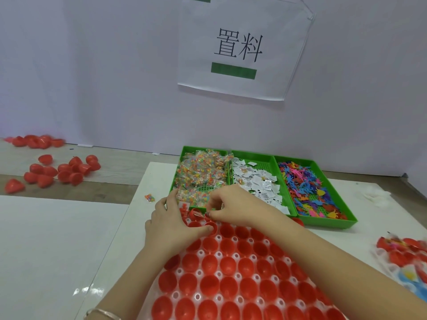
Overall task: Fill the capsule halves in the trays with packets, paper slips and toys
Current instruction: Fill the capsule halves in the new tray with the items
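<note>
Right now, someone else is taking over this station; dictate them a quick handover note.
Left hand: rests at the far-left corner of the capsule tray, thumb on a half's rim; what it holds is unclear.
Right hand: pinches what looks like a packet above the far row.
Supplies: green bins behind the tray hold packets, paper slips, toys, left to right.
Done: barely started; nearly all red halves look empty.
Left: packets for the rest, then slips and toys.

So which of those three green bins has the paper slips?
The middle bin: white slips fill it, while the left bin holds packets and the right bin toys.
</note>
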The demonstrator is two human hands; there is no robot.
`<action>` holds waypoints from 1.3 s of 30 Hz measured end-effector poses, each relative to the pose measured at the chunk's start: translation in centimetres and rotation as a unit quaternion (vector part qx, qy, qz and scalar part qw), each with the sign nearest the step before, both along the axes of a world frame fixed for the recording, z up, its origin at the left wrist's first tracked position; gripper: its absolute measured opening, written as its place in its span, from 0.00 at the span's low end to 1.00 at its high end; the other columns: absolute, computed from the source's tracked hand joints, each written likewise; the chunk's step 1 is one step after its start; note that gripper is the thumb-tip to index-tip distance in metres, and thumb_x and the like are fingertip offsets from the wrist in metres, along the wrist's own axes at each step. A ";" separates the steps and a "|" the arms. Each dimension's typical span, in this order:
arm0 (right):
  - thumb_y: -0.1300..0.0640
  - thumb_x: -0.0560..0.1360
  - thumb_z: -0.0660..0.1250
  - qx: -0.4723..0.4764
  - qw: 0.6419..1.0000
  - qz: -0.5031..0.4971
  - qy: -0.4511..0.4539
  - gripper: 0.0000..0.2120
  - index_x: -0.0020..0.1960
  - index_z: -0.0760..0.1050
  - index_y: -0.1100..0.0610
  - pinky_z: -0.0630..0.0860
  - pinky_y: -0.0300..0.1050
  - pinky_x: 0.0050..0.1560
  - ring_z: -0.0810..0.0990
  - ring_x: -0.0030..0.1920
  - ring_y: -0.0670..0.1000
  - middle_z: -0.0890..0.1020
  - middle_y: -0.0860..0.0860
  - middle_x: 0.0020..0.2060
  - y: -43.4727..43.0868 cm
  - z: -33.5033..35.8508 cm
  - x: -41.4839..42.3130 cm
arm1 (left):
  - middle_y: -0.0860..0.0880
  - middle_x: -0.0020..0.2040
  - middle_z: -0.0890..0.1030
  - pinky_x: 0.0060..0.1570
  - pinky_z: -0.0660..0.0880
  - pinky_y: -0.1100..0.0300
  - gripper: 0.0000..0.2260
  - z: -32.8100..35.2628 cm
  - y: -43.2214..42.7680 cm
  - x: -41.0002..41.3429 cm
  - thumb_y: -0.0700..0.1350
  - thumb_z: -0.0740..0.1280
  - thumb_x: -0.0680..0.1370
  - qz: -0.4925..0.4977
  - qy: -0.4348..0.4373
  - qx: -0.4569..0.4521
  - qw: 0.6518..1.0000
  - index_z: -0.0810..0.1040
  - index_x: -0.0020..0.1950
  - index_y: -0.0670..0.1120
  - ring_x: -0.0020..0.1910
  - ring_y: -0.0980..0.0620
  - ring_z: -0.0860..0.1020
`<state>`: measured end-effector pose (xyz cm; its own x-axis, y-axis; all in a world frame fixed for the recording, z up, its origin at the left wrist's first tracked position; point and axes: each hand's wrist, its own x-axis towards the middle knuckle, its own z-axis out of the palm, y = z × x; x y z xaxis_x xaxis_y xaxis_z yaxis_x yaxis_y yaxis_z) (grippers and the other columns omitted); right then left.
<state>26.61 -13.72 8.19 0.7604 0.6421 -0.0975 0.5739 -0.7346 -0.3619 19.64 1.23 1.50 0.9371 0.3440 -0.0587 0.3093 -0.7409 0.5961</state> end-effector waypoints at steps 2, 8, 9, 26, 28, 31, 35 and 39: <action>0.57 0.74 0.67 -0.034 0.999 0.004 -0.010 0.04 0.46 0.81 0.54 0.74 0.41 0.41 0.77 0.41 0.47 0.79 0.47 0.39 0.3 0.1 0.0 | 0.46 0.75 0.58 0.68 0.62 0.46 0.57 0.0 0.0 0.0 0.71 0.72 0.59 -0.002 0.000 0.003 1.000 0.46 0.78 0.53 0.73 0.46 0.62; 0.55 0.75 0.66 -0.072 0.997 0.028 0.010 0.06 0.48 0.81 0.54 0.73 0.44 0.40 0.75 0.38 0.48 0.77 0.45 0.35 0.5 0.2 0.5 | 0.45 0.75 0.58 0.69 0.62 0.46 0.57 0.1 -0.1 0.0 0.71 0.72 0.60 -0.006 -0.001 0.004 1.000 0.45 0.78 0.53 0.73 0.45 0.61; 0.55 0.75 0.67 -0.064 0.997 0.033 0.002 0.06 0.49 0.81 0.55 0.71 0.42 0.39 0.74 0.36 0.45 0.75 0.43 0.34 0.4 0.1 0.6 | 0.45 0.75 0.58 0.69 0.62 0.46 0.57 0.1 -0.1 0.0 0.71 0.72 0.60 -0.007 0.000 0.005 1.000 0.45 0.78 0.53 0.73 0.45 0.61; 0.42 0.70 0.71 0.274 0.952 -0.139 0.016 0.17 0.58 0.73 0.32 0.73 0.35 0.45 0.76 0.43 0.38 0.77 0.38 0.54 -9.3 0.3 1.8 | 0.48 0.73 0.61 0.67 0.64 0.43 0.59 1.5 0.9 -0.2 0.74 0.73 0.53 0.007 -0.020 -0.068 0.997 0.49 0.76 0.58 0.71 0.46 0.65; 0.45 0.73 0.70 0.235 0.947 -0.211 -0.050 0.17 0.61 0.73 0.37 0.74 0.44 0.54 0.76 0.52 0.41 0.76 0.42 0.58 -12.3 -0.7 2.8 | 0.48 0.72 0.61 0.67 0.64 0.44 0.59 2.1 0.8 -0.4 0.73 0.70 0.51 0.006 -0.036 -0.077 0.996 0.50 0.76 0.58 0.71 0.47 0.64; 0.53 0.76 0.68 0.058 0.955 -0.277 -0.085 0.19 0.67 0.73 0.49 0.68 0.50 0.66 0.72 0.64 0.51 0.74 0.51 0.64 -16.6 -2.3 4.3 | 0.49 0.73 0.58 0.69 0.63 0.44 0.56 2.8 0.8 -0.6 0.69 0.73 0.55 -0.015 -0.063 -0.117 0.991 0.51 0.77 0.58 0.72 0.48 0.61; 0.53 0.76 0.70 -0.014 0.953 -0.302 -0.008 0.17 0.64 0.78 0.51 0.71 0.45 0.63 0.76 0.62 0.51 0.78 0.51 0.63 -19.3 -3.7 4.9 | 0.53 0.69 0.60 0.70 0.60 0.47 0.51 3.6 0.1 -0.5 0.70 0.71 0.56 -0.019 -0.094 -0.171 0.981 0.55 0.76 0.59 0.72 0.52 0.59; 0.55 0.75 0.70 0.014 0.948 -0.315 -0.041 0.13 0.59 0.81 0.51 0.74 0.44 0.59 0.79 0.56 0.47 0.82 0.47 0.57 -19.0 -4.4 5.1 | 0.50 0.72 0.60 0.70 0.61 0.43 0.44 4.5 -2.0 0.6 0.67 0.66 0.60 -0.032 -0.088 -0.168 0.981 0.58 0.74 0.59 0.68 0.51 0.63</action>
<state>31.76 -32.76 3.80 0.9982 0.0584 -0.0108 0.0507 -0.9320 -0.3589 20.27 -0.81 6.04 0.9622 0.2724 0.0057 0.1391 -0.5089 0.8495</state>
